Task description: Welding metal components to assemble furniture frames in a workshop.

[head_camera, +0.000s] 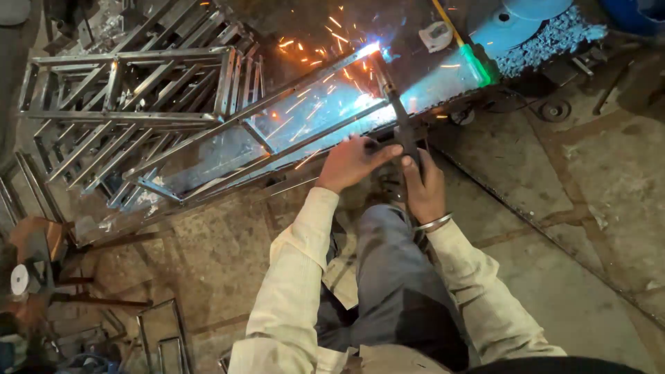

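Observation:
A long steel lattice frame lies tilted across the floor. At its far upper corner a bright blue-white welding arc throws orange sparks. My right hand grips the dark electrode holder, whose rod runs up to the arc. My left hand rests beside it, fingers on the holder's handle and on the frame's near bar. A metal bangle sits on my right wrist. My knee in grey trousers is below the hands.
A stack of similar welded steel frames lies at the upper left. A blue disc and a heap of small pale pieces sit at the top right. A dark cable runs across the concrete floor. Small metal loops lie at the bottom left.

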